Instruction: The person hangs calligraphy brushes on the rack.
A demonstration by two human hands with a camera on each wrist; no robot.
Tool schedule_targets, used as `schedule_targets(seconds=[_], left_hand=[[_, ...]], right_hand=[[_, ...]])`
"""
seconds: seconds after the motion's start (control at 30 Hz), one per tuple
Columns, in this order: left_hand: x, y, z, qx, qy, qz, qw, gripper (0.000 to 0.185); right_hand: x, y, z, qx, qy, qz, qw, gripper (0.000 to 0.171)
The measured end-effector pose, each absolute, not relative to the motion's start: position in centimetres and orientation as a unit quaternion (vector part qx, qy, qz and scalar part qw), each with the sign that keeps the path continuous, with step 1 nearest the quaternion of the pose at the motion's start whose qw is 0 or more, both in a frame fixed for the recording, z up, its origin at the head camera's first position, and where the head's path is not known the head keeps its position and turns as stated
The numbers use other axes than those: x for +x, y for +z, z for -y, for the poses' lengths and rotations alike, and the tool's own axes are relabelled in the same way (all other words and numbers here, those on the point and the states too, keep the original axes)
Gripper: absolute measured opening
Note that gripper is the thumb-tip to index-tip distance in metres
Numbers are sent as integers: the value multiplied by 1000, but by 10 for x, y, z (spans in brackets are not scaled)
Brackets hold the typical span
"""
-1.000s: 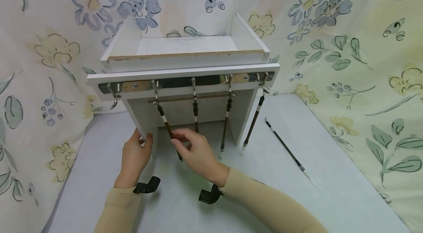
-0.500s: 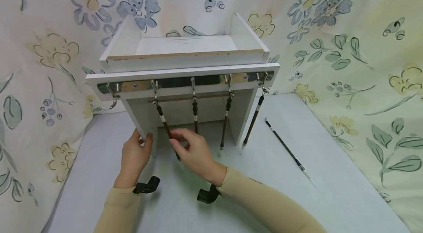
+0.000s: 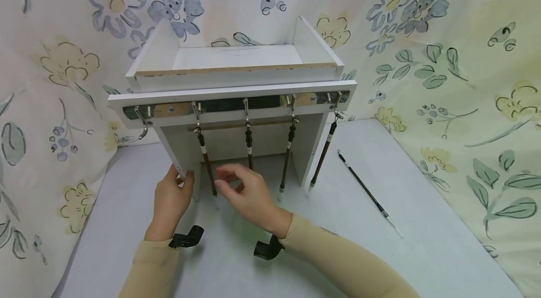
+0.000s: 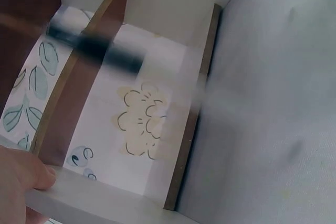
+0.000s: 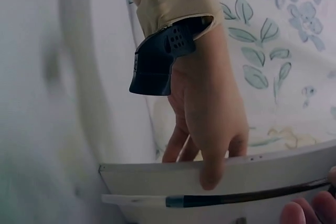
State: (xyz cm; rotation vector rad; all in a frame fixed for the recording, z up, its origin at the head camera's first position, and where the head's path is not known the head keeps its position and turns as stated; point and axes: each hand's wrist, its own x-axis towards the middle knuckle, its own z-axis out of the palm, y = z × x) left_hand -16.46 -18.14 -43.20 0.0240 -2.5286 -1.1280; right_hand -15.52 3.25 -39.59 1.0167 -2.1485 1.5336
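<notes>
Here, centre of the head view, the left hand (image 3: 171,199) grips the left side panel of the white rack (image 3: 236,82), thumb wrapped over its front edge. The right hand (image 3: 247,192) sits just right of the leftmost hanging brush (image 3: 207,162), fingers loosely curled and apart, apparently not touching it though blur makes that unsure. Three more brushes hang from hooks to the right, and a loose brush (image 3: 368,192) lies on the desk (image 3: 422,241) at right.
</notes>
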Motion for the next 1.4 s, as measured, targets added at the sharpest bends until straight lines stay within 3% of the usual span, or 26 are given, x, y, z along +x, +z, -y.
schedule_targets(seconds=[0.43,1.1,1.4], left_hand=[[-165,-432,182,13,-401,899,177,43],[-168,-434,182,7,-400,898,182,41],[-167,-434,184,4,-398,897,191,40]], right_hand=[[-152,-388,-68,402,513,735,184,33],[-151,-393,-159,378,487,763,195,37],[-143,-393,-204,318,472,798,198,40]])
